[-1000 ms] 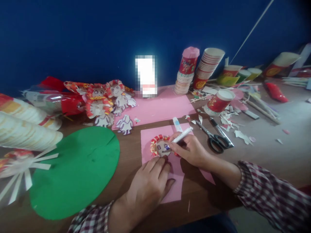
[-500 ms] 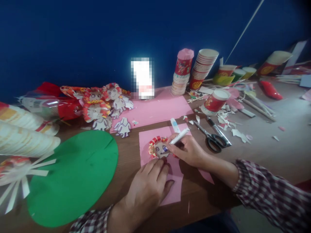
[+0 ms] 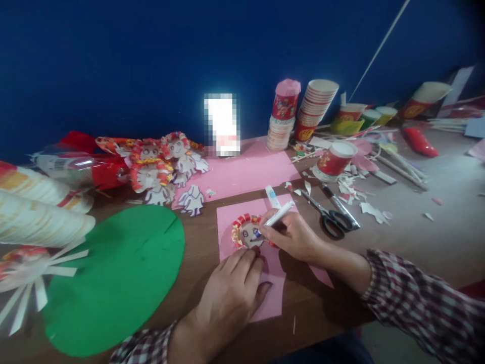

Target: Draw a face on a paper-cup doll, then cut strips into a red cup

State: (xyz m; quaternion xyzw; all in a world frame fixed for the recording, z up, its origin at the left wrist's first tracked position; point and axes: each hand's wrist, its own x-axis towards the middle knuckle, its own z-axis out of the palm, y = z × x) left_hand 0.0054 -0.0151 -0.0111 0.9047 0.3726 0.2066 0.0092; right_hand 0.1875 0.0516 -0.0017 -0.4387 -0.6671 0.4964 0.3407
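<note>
A paper doll face (image 3: pixel 250 233) ringed with red-and-yellow paper curls lies on a pink paper piece (image 3: pixel 270 298) toward the middle of the table's near edge. The left hand (image 3: pixel 234 285) rests palm down over this paper, its fingers close together and gripping nothing, the fingertips at the lower edge of the face. The right hand (image 3: pixel 294 233) pinches a white marker (image 3: pixel 279 214) between thumb and fingers, with the purple tip at the eye on the right; whether the tip touches cannot be told.

Just beyond the marker, a white tube (image 3: pixel 272 194) lies at the far end of the pink paper. To the right of it are scissors (image 3: pixel 323 210), black handles toward the near edge, with paper scraps (image 3: pixel 346 188) around a red paper cup (image 3: pixel 334 161). Toward the table's left edge lies a green oval sheet (image 3: pixel 117 283), partly under white paper strips (image 3: pixel 62 271), and stacked cups (image 3: pixel 45 217) on their sides. Along the far edge stand two upright cup stacks (image 3: pixel 317 103), near a large pink sheet (image 3: pixel 242 174). Finished-looking paper dolls (image 3: pixel 176 148) are heaped at that sheet's left end, and dress-shaped cutouts (image 3: pixel 193 200) lie just nearer.
</note>
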